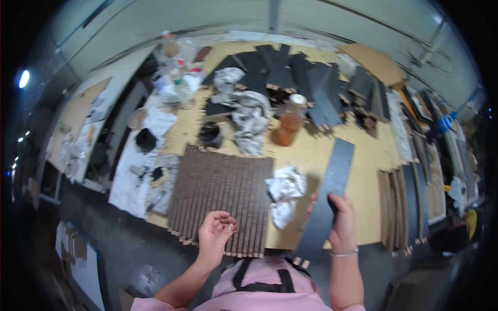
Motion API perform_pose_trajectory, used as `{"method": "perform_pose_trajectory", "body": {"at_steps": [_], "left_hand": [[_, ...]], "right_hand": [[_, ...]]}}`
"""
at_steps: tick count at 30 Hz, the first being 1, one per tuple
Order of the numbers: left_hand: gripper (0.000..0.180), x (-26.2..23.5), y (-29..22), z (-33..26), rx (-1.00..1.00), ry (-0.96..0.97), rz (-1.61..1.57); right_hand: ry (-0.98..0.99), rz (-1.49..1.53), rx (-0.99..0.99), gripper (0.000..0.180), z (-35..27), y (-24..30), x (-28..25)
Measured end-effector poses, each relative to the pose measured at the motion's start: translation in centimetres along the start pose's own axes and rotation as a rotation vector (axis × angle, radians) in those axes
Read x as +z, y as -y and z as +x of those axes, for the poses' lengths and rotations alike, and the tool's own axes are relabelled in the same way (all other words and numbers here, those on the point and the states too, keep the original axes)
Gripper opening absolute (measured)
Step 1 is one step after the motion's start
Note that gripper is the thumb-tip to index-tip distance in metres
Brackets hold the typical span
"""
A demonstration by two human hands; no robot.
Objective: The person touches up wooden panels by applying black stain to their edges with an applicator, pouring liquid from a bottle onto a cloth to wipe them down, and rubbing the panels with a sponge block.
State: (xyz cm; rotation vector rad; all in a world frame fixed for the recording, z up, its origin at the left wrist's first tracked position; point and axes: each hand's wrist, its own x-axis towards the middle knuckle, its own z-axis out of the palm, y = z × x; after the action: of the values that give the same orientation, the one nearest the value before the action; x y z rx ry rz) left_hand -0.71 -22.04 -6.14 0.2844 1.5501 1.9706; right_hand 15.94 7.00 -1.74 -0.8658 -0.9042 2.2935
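Note:
My right hand grips a long dark grey plank, thumb on its face and fingertips around the far edge. Two small pale tabs show at the plank's lower end. My left hand is held over a row of brown strips laid side by side, its fingers curled in. A tiny pale spot shows at those fingertips, too small to name. Between the strips and the plank lies a crumpled white cloth.
Stained rags, a black-smeared cup and a bottle of amber liquid stand beyond the strips. Dark planks are heaped at the back. More strips are lined up at the right edge. Bottles and bags crowd the far left.

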Motion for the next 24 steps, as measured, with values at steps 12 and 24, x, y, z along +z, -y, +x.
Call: {"method": "perform_pose_trajectory", "body": {"at_steps": [12,24], "left_hand": [[0.051,-25.8,-4.0,11.2,0.536,-0.507,1.296],[0.058,-3.0,-5.3,6.0,0.132,0.119,0.168]], "right_hand": [[-0.112,0.053,0.123,0.026,0.0,-3.5,-1.6],[0.004,-0.012,-0.026,0.025,-1.2,0.1,0.8]]}}
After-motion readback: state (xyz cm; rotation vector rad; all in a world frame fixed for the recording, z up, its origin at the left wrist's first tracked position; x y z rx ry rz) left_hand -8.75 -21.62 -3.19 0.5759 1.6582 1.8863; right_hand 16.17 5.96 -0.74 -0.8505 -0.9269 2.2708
